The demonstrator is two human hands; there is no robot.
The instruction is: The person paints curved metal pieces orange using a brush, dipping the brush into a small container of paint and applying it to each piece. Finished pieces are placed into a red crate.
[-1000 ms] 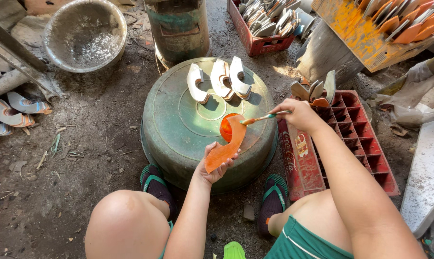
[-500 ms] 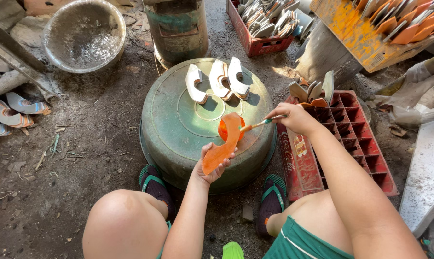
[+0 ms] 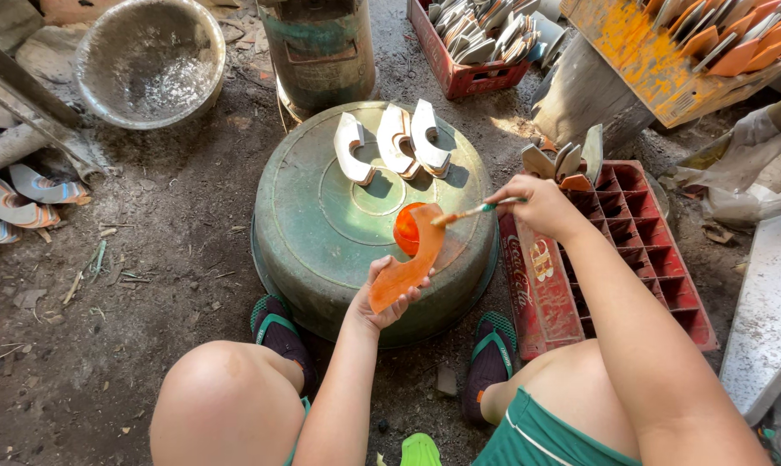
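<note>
My left hand (image 3: pixel 380 298) holds a curved orange-painted piece (image 3: pixel 407 259) over the near part of an upturned green basin (image 3: pixel 321 233). My right hand (image 3: pixel 541 205) grips a thin paintbrush (image 3: pixel 472 211) whose tip touches the upper end of the piece. A small pot of orange paint (image 3: pixel 404 229) sits on the basin just behind the piece. Three unpainted pale curved pieces (image 3: pixel 395 142) stand in a row on the far part of the basin.
A red plastic crate (image 3: pixel 649 250) lies to the right with a few pieces in its far corner. Another red crate (image 3: pixel 468 43) of pieces, an orange rack (image 3: pixel 666 52), a green drum (image 3: pixel 321 47) and a metal bowl (image 3: pixel 149 60) stand behind. My feet in sandals flank the basin.
The orange piece has shifted slightly in my left hand, and the brush in my right hand has moved a little along its upper end.
</note>
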